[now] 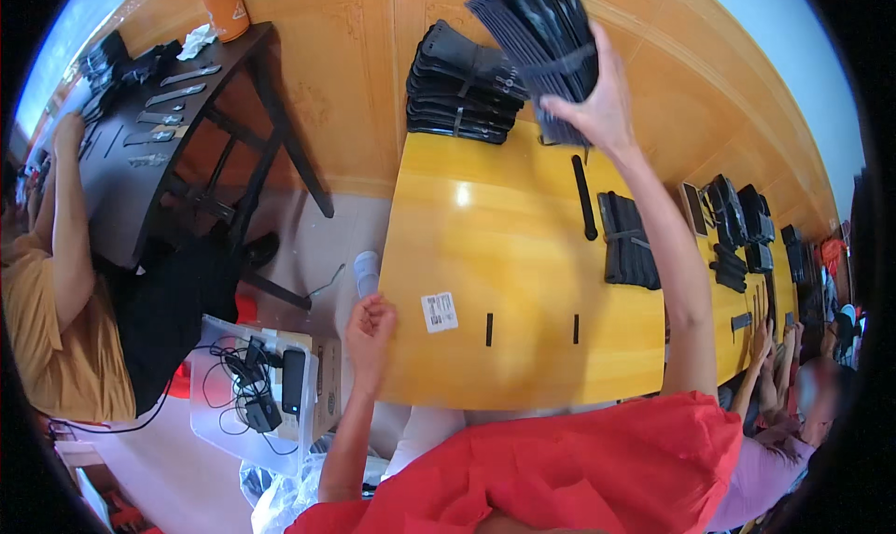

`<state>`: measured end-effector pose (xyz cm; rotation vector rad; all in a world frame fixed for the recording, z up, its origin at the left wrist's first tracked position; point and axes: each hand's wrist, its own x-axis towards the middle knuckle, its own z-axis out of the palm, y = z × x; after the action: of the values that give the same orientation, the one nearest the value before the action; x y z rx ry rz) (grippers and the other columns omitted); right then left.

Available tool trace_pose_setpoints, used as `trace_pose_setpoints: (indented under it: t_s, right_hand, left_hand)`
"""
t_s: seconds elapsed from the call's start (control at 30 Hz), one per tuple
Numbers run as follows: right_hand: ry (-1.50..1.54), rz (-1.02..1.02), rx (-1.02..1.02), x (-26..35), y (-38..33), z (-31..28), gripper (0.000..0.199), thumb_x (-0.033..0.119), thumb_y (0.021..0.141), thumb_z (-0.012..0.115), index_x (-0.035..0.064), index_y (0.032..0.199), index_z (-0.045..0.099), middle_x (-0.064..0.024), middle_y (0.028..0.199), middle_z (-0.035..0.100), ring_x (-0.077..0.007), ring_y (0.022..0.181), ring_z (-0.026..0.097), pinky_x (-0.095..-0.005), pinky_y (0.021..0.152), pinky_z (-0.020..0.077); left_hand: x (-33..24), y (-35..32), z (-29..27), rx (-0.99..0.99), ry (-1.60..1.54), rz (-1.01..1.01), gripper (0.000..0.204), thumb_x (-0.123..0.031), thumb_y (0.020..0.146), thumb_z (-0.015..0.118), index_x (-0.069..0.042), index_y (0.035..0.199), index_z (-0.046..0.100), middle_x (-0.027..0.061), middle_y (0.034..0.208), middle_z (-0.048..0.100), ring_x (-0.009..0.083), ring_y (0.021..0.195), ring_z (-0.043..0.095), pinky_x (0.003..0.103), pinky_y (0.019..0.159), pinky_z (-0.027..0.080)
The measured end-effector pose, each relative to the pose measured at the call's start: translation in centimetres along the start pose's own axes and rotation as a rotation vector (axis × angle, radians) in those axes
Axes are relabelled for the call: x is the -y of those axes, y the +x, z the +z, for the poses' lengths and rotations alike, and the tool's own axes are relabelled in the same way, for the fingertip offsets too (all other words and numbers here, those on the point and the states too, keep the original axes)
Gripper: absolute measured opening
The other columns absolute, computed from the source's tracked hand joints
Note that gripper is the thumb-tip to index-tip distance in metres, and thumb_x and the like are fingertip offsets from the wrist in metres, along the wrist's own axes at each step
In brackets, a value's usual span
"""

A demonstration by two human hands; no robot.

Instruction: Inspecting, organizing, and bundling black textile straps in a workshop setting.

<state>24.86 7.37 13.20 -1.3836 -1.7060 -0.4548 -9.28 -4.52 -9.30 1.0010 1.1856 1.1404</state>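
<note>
High over the far side of the yellow table (485, 226), my right hand (602, 105) grips a thick bundle of flat black strips (537, 44) held by a band. Its lower end hangs near the tabletop. My left hand (371, 333) is by the table's left edge with its fingers curled in, and nothing shows in them. Near it on the table lies a white printed label (439, 312). Two short black strips (489, 330) lie further right. At the back, a tall pile of banded black bundles (457, 91) stands left of the one I hold.
A long black strip (584, 198) and another banded bundle (630, 240) lie under my right arm. To the left are a clear bin (210, 385) of cables and a dark table (140, 179) with a person in a tan shirt. Further bundles (728, 207) and other people are at right.
</note>
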Motion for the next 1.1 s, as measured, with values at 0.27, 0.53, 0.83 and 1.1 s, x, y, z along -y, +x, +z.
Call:
trace_pose_setpoints:
  t_s: [0.27, 0.53, 0.83, 1.1]
  right_hand:
    - [-0.269, -0.528, -0.1, -5.6, 5.6, 11.0, 0.095, 0.042, 0.06, 0.075, 0.0196, 0.138, 0.025, -0.0231, 0.139, 0.021, -0.0381, 0.128, 0.023, -0.0585, 0.101, 0.0184]
    - [-0.31, -0.523, -0.088, -5.7, 4.3, 11.9, 0.101, 0.03, 0.057, 0.079, 0.0203, 0.14, 0.021, -0.0234, 0.138, 0.02, -0.0379, 0.126, 0.025, -0.0593, 0.099, 0.0217]
    - [0.002, -0.598, -0.161, -6.9, 4.7, 12.0, 0.11, 0.018, 0.049, 0.081, 0.0188, 0.14, 0.019, -0.0247, 0.136, 0.024, -0.0393, 0.124, 0.028, -0.0576, 0.1, 0.0229]
    - [-0.6, -0.427, 0.011, -5.7, 4.7, 10.9, 0.1, 0.018, 0.045, 0.074, 0.0175, 0.135, 0.03, -0.0241, 0.126, 0.038, -0.0383, 0.114, 0.039, -0.0522, 0.093, 0.03]
  left_hand:
    - [0.6, -0.4, 1.0, -0.09, 0.272, 0.049, 0.022, -0.006, 0.073, 0.067, -0.004, 0.094, 0.061, 0.0025, 0.077, 0.062, 0.0073, 0.067, 0.057, 0.02, 0.057, 0.044]
    - [0.5, -0.6, 1.1, -0.067, 0.363, 0.099, 0.021, -0.004, 0.071, 0.067, -0.005, 0.092, 0.063, 0.0034, 0.076, 0.064, 0.0082, 0.066, 0.059, 0.02, 0.054, 0.045]
    - [0.5, -0.5, 1.1, -0.068, 0.379, 0.138, 0.016, -0.006, 0.073, 0.067, -0.003, 0.089, 0.063, 0.0047, 0.074, 0.063, 0.0089, 0.063, 0.059, 0.02, 0.052, 0.045]
    - [0.0, -0.6, 1.1, -0.061, 0.415, 0.098, 0.017, -0.007, 0.072, 0.067, -0.002, 0.088, 0.063, 0.0063, 0.074, 0.064, 0.0104, 0.064, 0.06, 0.021, 0.053, 0.046]
